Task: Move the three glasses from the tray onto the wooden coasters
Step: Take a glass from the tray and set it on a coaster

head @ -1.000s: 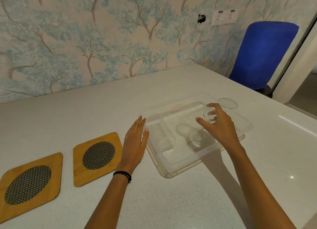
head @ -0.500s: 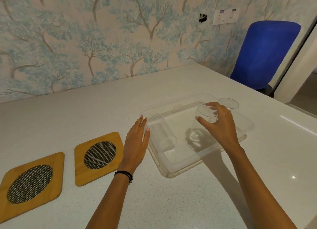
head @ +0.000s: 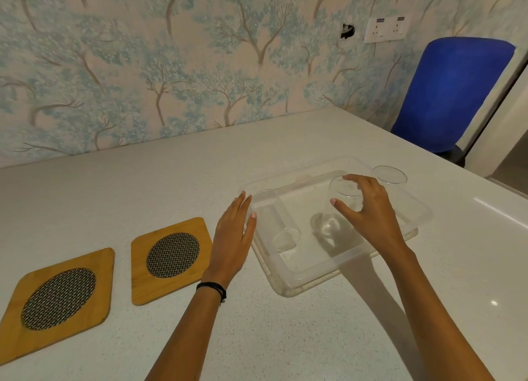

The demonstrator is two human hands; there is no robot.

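My right hand (head: 371,209) is curled over the top of the middle glass (head: 341,206), thumb on the near side of its rim and fingers over the far side, closed around it. The glass stands upright inside the clear plastic tray (head: 314,269), near the tray's middle; I cannot tell whether its base touches the tray floor or is just off it. My left hand (head: 233,238) lies flat and open on the counter (head: 171,180), holding nothing, its fingertips against the tray's left rim. Just past that rim, a second glass (head: 274,220) lies on its side along the tray's left wall, its mouth facing the near edge. A third glass (head: 389,175) shows at the tray's far right corner, beyond my right hand; only its round rim is plain, so I cannot tell whether it stands in the tray or just outside it. The tray sits askew on the counter, toward the right edge. Two wooden coasters with woven mesh centres lie to the left of the tray: the nearer coaster (head: 171,260) is just beside my left wrist, and the farther coaster (head: 57,300) is near the counter's left edge. Both are bare. A black band (head: 213,289) circles my left wrist. A blue chair (head: 451,92) stands off the counter's far right corner, against tree-patterned wallpaper (head: 171,66).
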